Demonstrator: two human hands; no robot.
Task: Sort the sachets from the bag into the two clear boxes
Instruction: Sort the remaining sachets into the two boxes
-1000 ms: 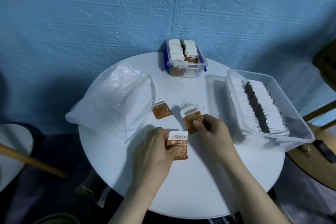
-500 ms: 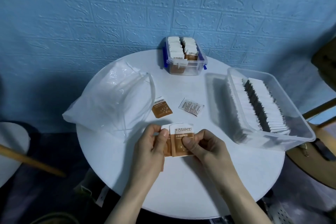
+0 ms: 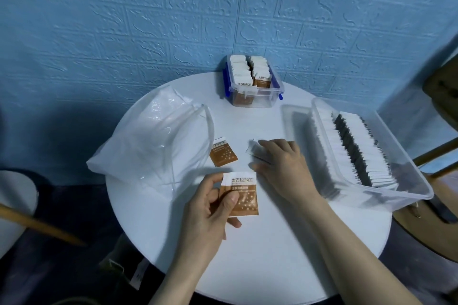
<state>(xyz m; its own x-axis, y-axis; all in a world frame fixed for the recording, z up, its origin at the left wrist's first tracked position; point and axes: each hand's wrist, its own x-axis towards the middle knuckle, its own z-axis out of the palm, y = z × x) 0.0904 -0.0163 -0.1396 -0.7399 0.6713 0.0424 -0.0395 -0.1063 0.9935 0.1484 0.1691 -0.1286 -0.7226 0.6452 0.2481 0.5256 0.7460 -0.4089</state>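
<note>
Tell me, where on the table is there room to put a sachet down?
Bare table lies near the front edge, below both hands. Another patch sits between the small box and the loose brown sachet. It is crowded by the bag and the big box.

Two clear boxes (image 3: 255, 96) (image 3: 396, 181), one plastic bag (image 3: 153, 141) and three loose sachets (image 3: 244, 194) (image 3: 223, 152) (image 3: 255, 152) are being shown; boxed sachets cannot be counted.
</note>
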